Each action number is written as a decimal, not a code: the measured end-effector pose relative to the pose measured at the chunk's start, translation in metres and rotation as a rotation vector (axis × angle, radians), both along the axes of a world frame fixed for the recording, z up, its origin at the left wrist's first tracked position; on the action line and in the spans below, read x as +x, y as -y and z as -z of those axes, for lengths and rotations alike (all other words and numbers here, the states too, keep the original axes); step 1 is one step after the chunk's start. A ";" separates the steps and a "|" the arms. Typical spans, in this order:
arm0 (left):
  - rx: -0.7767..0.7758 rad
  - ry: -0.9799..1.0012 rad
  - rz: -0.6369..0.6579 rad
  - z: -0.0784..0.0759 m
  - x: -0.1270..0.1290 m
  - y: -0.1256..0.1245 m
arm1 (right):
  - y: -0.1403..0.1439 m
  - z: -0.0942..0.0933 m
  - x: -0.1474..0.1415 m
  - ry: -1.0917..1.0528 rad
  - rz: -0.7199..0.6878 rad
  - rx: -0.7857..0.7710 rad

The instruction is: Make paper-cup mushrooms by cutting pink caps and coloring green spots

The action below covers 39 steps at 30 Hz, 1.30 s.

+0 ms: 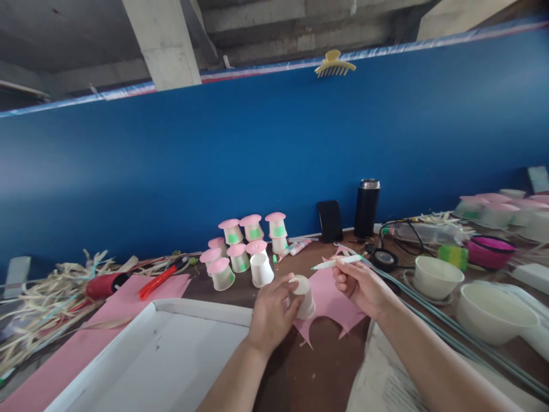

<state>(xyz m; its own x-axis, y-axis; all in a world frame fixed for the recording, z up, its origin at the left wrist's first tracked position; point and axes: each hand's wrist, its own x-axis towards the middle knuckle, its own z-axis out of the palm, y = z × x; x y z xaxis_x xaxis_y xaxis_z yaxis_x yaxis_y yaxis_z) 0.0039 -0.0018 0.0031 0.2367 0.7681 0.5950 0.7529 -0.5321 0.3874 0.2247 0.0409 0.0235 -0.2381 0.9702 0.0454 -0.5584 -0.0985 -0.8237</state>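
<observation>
While the left hand (271, 317) is clamped around an upturned white cup (306, 306), the right hand (360, 284), apart from it, pinches a green-tipped marker (326, 264).

No readable text, label, brand, number or sign.
Lower right: see small dark print on paper (388, 369), too faint and blurred to read. On floor of box (195, 308), lower left: see a few dark marks, can't read as letters or digits. On pen (342, 261), tube (299, 247) and bottle (424, 233): too small to check for lettering. On cups (239, 260): see green patches, can't make out any sign in them.
</observation>
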 end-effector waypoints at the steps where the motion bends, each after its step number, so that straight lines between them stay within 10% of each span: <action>1: 0.000 -0.001 0.000 0.000 0.000 0.000 | 0.000 0.000 0.000 -0.010 -0.002 -0.007; 16: -0.047 0.004 0.020 -0.006 -0.001 0.005 | -0.009 0.017 -0.002 0.000 0.102 -0.205; 39: -0.009 -0.001 0.022 -0.004 -0.001 0.003 | -0.004 0.005 -0.002 -0.045 0.046 -0.057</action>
<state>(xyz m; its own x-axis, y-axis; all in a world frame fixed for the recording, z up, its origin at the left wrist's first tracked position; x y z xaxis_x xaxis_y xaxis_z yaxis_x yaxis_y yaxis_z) 0.0025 -0.0046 0.0067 0.2542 0.7678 0.5881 0.7418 -0.5450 0.3909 0.2231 0.0451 0.0187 -0.1927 0.9813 -0.0007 -0.5996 -0.1183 -0.7915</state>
